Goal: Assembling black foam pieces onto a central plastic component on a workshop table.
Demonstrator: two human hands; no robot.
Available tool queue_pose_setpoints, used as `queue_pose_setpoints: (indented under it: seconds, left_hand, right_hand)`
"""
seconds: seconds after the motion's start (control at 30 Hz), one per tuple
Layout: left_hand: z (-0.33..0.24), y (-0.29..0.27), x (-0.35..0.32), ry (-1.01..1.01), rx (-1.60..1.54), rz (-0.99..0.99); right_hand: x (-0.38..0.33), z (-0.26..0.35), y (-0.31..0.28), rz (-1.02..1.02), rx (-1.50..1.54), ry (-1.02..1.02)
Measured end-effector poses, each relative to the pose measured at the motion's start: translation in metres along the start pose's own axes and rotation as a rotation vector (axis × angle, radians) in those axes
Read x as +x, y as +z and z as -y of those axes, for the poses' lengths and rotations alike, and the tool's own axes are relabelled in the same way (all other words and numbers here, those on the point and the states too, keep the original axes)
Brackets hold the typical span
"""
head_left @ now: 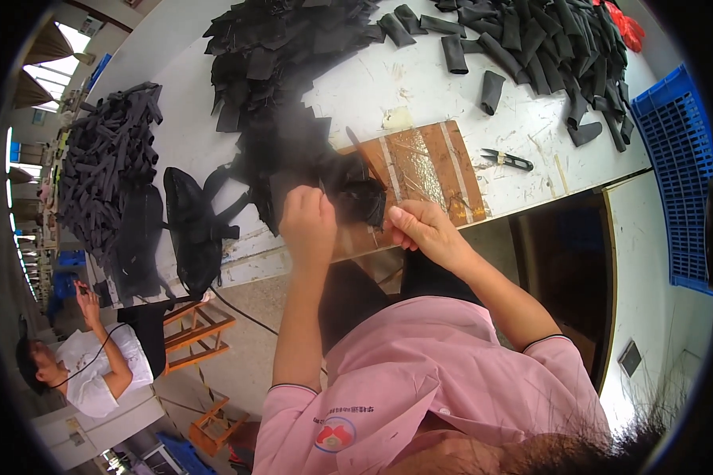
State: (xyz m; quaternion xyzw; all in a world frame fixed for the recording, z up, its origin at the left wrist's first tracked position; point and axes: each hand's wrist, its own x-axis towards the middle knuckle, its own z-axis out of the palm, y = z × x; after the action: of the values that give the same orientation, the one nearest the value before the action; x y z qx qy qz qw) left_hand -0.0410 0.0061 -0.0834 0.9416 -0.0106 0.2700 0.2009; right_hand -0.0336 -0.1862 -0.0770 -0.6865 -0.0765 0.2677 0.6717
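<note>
Both my hands are at the table's near edge, on either side of a dark, partly glossy black piece [362, 198] whose kind is blurred. My left hand [307, 218] is closed, knuckles up, by its left side; what its fingers hold is hidden. My right hand [424, 229] is closed, thumb pressed on the fingers, at the piece's right edge; whatever it pinches is too small to name. Under the piece lies a brown board [469, 178] with clear tape strips. A thin pointed stick-like tool [355, 141] rests near the board's left side.
Black flat cut pieces [261, 63] heap up beyond my left hand. Rolled black fabric tubes [543, 43] pile up far right. Thread snips [509, 160] lie right of the board. A black shoe-shaped piece [188, 229] and dark strips [111, 158] are left. A blue crate [677, 134] stands right; a co-worker [95, 364] is left.
</note>
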Motion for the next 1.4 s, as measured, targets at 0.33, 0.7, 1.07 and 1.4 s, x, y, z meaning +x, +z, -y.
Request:
queue_pose_setpoints:
  seconds: [0.33,0.7,1.07,1.4]
  left_hand:
    - [-0.03,-0.099,-0.02,0.656,0.078,0.209]
    - [-0.04,-0.077,-0.06,-0.96,-1.379,0.047]
    - [-0.045,-0.065,-0.057,-0.914,-1.127,0.134]
    - [-0.045,-0.072,-0.054,-0.872,-1.414,0.076]
  right_hand:
    - [0.018,0.016,0.041,0.34,0.717,0.377]
    - [0.013,0.014,0.054,0.058,0.991,0.227]
    - [-0.006,0.005,0.048,0.199,0.849,0.335]
    - [-0.006,0.014,0.063,0.141,0.855,0.204]
